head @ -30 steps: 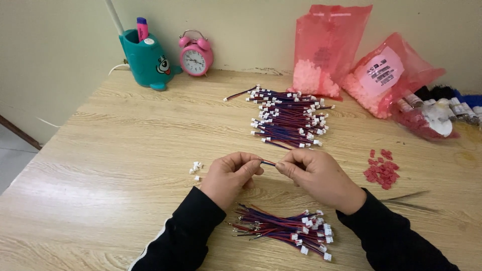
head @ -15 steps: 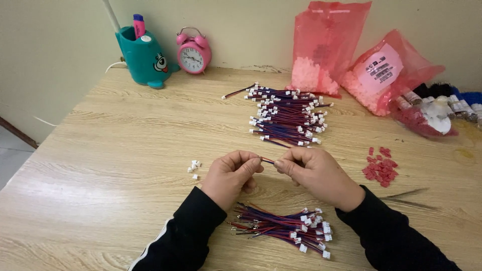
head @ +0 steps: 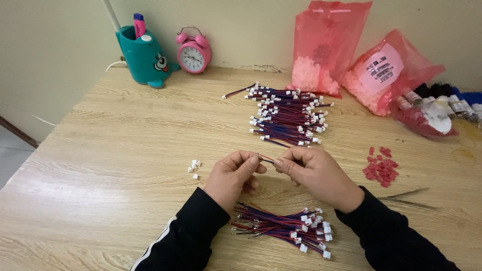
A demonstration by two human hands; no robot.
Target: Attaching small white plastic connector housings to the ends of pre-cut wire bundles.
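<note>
Barely anything was moved since the earlier frames: both hands were kept at the same spot over the light wooden table (head: 125, 135), view shifted slightly. A short red-and-blue wire lead (head: 267, 159) was pinched between them, left hand (head: 232, 175) closed on one end, right hand (head: 314, 175) closed on the other.

Two pink translucent plastic bags were seen at the back; the upright one (head: 329, 45) held pale connector pieces, the tilted one (head: 389, 75) likewise. A teal plastic pen holder (head: 143, 57) held one pink-capped marker (head: 139, 24). One pink twin-bell alarm clock (head: 194, 50) stood beside it.

Two wire bundles were counted: a large one (head: 286, 115) mid-table, a smaller one (head: 281, 228) below the wrists. About four loose white connector housings (head: 194, 166) lay left of the left hand; a small heap of red pieces (head: 380, 168) lay to the right, count unclear.
</note>
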